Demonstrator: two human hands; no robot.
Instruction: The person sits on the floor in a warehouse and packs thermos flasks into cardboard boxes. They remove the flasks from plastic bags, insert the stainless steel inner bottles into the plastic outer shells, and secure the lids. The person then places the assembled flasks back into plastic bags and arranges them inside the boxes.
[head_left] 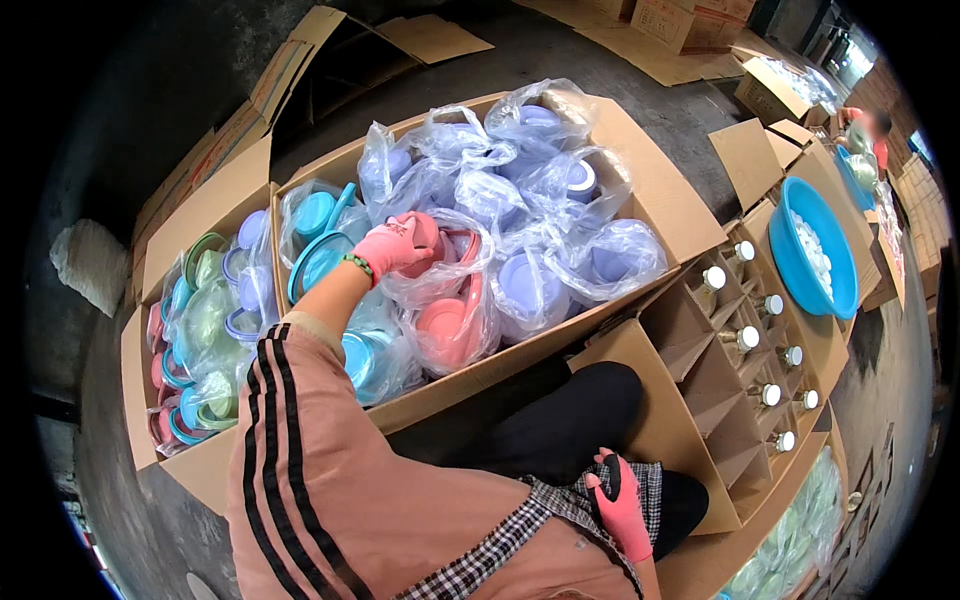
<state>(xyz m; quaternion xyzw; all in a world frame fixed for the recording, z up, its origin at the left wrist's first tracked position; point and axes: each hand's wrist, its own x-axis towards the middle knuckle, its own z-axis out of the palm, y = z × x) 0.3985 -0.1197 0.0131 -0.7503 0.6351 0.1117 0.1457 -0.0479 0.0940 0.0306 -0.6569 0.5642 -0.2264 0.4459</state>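
My left hand (393,246), in a pink fingerless glove with a green bead bracelet at the wrist, reaches into a large cardboard box (500,364). Its fingers close on a round pink lid (428,240) at the mouth of a clear plastic bag. Another pink lid (442,324) sits in the same bag, below the hand. Around it lie bagged purple lids (528,284) and blue lids (318,262). By my lap, my right hand (623,505), also gloved in pink, is curled beside a checked apron (652,490). Something dark shows between its fingers, too unclear to name.
On my right, a divided carton (690,425) holds several clear bottles with white caps (748,338). Behind it stands a blue basin (838,262) of small white pieces. A second box (140,400) of coloured lids is at left. Another person (866,135) is far right.
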